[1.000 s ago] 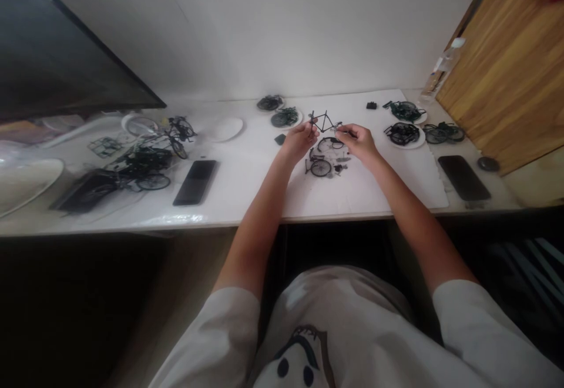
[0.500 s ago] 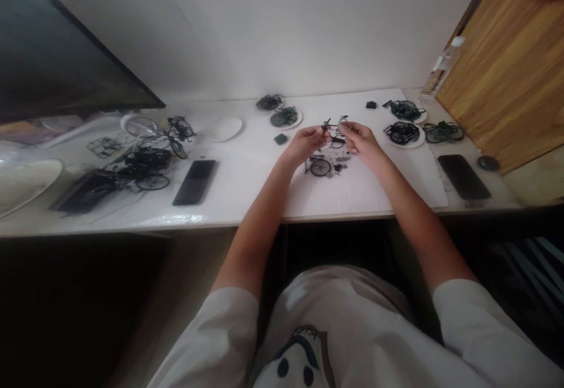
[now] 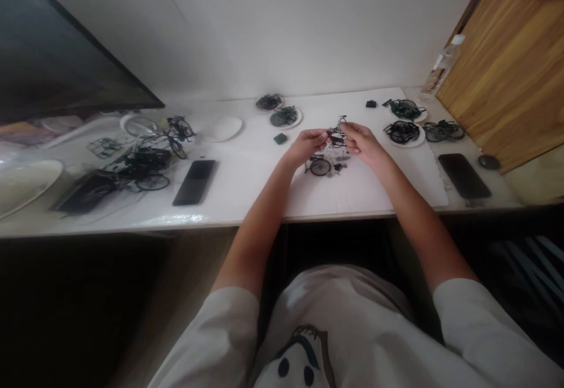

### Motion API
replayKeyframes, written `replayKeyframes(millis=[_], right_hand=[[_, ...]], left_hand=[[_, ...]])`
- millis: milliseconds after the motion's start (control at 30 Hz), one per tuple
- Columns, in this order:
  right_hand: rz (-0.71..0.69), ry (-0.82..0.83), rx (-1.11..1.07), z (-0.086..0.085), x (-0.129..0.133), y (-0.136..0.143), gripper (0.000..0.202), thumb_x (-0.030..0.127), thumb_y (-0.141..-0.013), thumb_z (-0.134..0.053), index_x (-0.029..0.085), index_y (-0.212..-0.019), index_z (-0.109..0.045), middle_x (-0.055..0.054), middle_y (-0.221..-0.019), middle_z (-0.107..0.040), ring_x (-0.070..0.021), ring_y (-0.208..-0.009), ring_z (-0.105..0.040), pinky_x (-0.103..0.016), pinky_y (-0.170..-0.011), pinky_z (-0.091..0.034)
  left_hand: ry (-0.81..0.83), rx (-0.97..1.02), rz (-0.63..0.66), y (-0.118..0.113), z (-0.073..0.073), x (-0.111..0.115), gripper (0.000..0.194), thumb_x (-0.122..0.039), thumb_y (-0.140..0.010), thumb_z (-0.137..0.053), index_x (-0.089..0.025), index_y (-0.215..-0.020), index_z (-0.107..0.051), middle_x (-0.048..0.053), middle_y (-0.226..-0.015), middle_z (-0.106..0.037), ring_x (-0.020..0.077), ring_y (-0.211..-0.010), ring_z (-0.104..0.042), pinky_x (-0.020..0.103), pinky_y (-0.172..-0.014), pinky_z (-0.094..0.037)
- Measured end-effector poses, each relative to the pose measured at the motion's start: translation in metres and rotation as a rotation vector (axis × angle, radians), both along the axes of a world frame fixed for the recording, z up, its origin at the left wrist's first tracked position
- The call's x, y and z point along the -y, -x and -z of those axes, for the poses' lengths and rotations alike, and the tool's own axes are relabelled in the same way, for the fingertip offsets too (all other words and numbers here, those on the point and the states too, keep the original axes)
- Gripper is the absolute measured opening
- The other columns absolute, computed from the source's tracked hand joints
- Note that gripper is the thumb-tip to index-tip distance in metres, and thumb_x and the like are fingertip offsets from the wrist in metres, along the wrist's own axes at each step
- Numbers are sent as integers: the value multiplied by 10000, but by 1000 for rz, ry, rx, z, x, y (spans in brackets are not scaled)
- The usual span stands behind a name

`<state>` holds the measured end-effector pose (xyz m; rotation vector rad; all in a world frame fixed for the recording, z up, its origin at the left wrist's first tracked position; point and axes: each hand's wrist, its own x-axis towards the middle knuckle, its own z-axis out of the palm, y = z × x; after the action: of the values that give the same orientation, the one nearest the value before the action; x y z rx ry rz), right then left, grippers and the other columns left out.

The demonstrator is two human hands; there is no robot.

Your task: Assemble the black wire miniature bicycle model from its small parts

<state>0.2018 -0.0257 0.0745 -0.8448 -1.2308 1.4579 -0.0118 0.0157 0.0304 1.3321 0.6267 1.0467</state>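
Note:
My left hand (image 3: 309, 146) and my right hand (image 3: 361, 141) face each other above a white sheet (image 3: 365, 191). Between them is a small dark model bicycle frame (image 3: 337, 140) with silvery handlebars (image 3: 342, 120) at its top. The fingers of my right hand are closed on the frame near the handlebars. My left thumb and fingertips pinch its left end. Under the hands, a spoked wheel (image 3: 320, 167) and several small dark parts (image 3: 339, 167) lie on the sheet.
White plates with dark bicycle parts (image 3: 285, 116) (image 3: 403, 133) stand behind and to the right. Phones (image 3: 194, 182) (image 3: 464, 176) lie on either side. A bottle (image 3: 443, 67) is at the back right. Assembled model bicycles (image 3: 147, 167) are on the left beside a monitor (image 3: 66, 47).
My left fingertips have shifted slightly, and the dark piece that stuck up by them is now lower, closer to the frame. My right hand has hardly moved.

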Motion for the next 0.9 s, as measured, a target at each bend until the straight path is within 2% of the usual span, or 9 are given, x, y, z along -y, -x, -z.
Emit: replayKeyframes(millis=[233,433,567,733,900], right_hand=[[-16,-1,16,2,-2,-2,490,550,-799,-960,236,-826,-585,124,-613,-219,-71,-505,-179,-235,-434,-160],[-21,30,47,2,-3,-4,468,559,-801,-946,239,-841,-606,128,-587,-215,-75,-498,-171,-241,-435,-154],[-13,39,68,1,-2,-5,448,541,-789,-949,234,-851,-630,125,-585,-240,-76,-500,-190,-247,-437,-155],[-10,28,74,4,-4,-6,409,504,-764,-962,206,-893,-714,122,-578,-278,-71,-514,-177,-244,-442,-137],[30,17,124,5,-4,-5,395,515,-776,-957,216,-896,-729,109,-579,-328,-71,-510,-199,-239,-439,-144]], left_hand=[[-38,-40,-14,0,0,1,328,-500,-869,-884,-184,-927,-817,52,-870,-692,96,-674,-536,273,-670,-457],[-105,-67,-9,-1,1,0,347,-524,-868,-867,-180,-877,-828,22,-707,-583,101,-609,-410,272,-587,-318],[-66,-42,-21,-2,3,-2,293,-442,-849,-865,-183,-985,-852,50,-825,-688,85,-596,-400,268,-575,-300],[-27,-43,-25,-2,4,-5,342,-289,-864,-780,-191,-1184,-851,70,-914,-759,76,-582,-400,263,-571,-322],[-5,-71,-75,-4,3,-6,353,-235,-856,-735,-178,-1186,-846,73,-922,-766,81,-579,-415,263,-575,-350]])
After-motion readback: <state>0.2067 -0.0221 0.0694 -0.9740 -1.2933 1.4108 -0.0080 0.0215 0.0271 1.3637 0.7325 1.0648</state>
